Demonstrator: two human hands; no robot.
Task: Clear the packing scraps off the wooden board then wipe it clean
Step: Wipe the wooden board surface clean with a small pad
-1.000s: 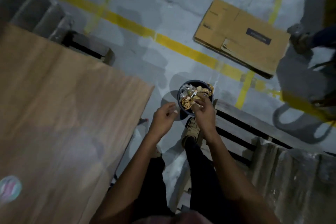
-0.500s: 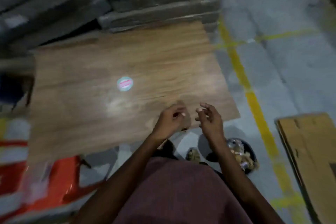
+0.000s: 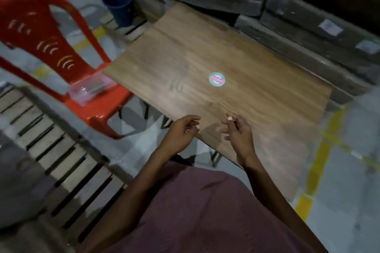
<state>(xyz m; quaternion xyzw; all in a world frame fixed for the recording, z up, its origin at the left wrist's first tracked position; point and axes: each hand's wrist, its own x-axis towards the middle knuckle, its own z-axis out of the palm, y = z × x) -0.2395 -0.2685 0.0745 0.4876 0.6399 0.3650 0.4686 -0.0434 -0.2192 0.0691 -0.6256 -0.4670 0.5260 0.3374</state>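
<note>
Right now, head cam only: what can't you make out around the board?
- Sticker on the board: print too small and blurred to read.
- Clear packet on the red chair: contents blurred.
- Blue bucket: inside not visible from this angle.
- Board's near right corner: hidden behind the right hand and arm.
- Any wiping cloth: none in view.

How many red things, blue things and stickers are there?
Red: 1, the red chair
Blue: 1, the blue bucket
Stickers: 1, the round sticker on the wooden board
Total: 3
</note>
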